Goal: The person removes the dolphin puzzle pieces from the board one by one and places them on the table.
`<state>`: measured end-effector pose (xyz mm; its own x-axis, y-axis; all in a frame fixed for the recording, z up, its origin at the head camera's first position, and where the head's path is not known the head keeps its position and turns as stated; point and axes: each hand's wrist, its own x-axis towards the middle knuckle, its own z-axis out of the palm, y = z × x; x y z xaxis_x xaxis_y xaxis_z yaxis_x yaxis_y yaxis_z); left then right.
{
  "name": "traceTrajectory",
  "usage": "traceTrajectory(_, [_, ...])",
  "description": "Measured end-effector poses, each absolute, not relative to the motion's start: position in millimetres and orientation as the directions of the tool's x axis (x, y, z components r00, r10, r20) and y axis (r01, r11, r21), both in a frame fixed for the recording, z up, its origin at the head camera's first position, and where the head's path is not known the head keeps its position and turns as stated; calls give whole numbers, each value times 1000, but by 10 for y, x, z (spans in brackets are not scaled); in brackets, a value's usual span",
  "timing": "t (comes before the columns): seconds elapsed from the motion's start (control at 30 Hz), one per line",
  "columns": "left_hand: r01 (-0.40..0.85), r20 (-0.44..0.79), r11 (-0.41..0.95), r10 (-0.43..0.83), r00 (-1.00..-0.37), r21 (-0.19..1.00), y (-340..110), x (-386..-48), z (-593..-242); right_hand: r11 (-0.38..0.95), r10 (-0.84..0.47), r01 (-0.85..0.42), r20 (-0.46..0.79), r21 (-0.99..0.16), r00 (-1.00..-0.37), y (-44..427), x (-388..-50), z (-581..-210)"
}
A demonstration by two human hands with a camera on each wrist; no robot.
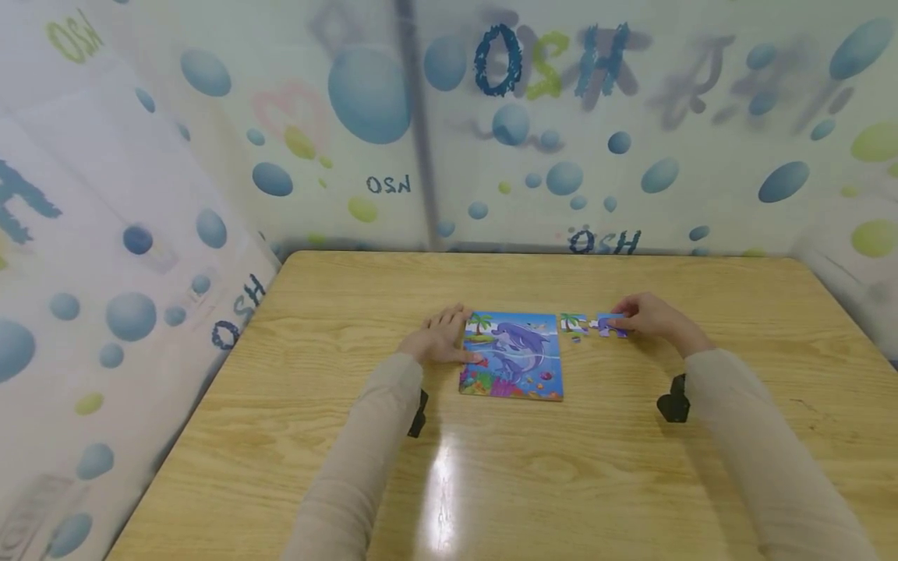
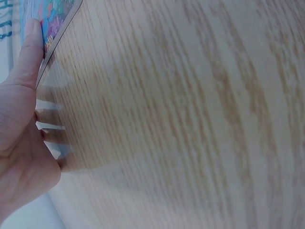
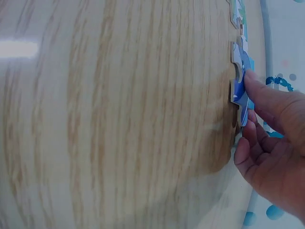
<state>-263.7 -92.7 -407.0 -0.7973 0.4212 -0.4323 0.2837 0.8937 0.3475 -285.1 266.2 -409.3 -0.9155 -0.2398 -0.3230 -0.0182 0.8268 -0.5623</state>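
A square dolphin jigsaw puzzle point(image 1: 515, 354) lies on the table, showing a palm tree and coral. My left hand point(image 1: 443, 339) rests at its left edge, fingers fairly straight and the thumb lying on the picture; the left wrist view shows that thumb on the puzzle's corner point(image 2: 55, 21). To the right of the puzzle, my right hand point(image 1: 648, 318) pinches a blue and purple jigsaw piece point(image 1: 612, 325) with the thumb on top. In the right wrist view this piece point(image 3: 240, 88) is at or just above the table; which cannot be told.
Beside the puzzle lies a jigsaw piece with a palm tree point(image 1: 572, 322), and a small purple bit point(image 1: 577, 339) shows below it. The wooden table point(image 1: 533, 483) meets a patterned curtain point(image 1: 505, 187) along its far edge. Dark wrist-worn devices point(image 1: 675, 401) sit by both sleeves.
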Motion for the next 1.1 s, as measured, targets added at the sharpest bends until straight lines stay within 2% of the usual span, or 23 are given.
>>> traceTrajectory(0.33, [282, -428, 896, 416, -802, 343, -933, -2646, -4078, 822, -235, 0, -339, -570, -911, 2650, -2856, -4100])
traceTrajectory(0.63, [289, -436, 897, 419, -796, 335, -935, -2651, -4086, 807, -261, -49, -283, -588, -923, 2691, -2839, -4136])
traceTrajectory(0.83, [296, -439, 896, 423, -792, 330, -937, -2656, -4092, 800, -236, -22, -280, -600, -930, 2634, -2830, -4090])
traceTrajectory(0.93, [302, -441, 898, 423, -791, 321, -938, -2662, -4095, 800, -250, -65, -233, -596, -940, 2542, -2835, -4049])
traceTrajectory(1.1, [314, -439, 898, 427, -790, 309, -935, -2667, -4087, 776, -361, -204, -156, -597, -919, 2334, -2859, -4005])
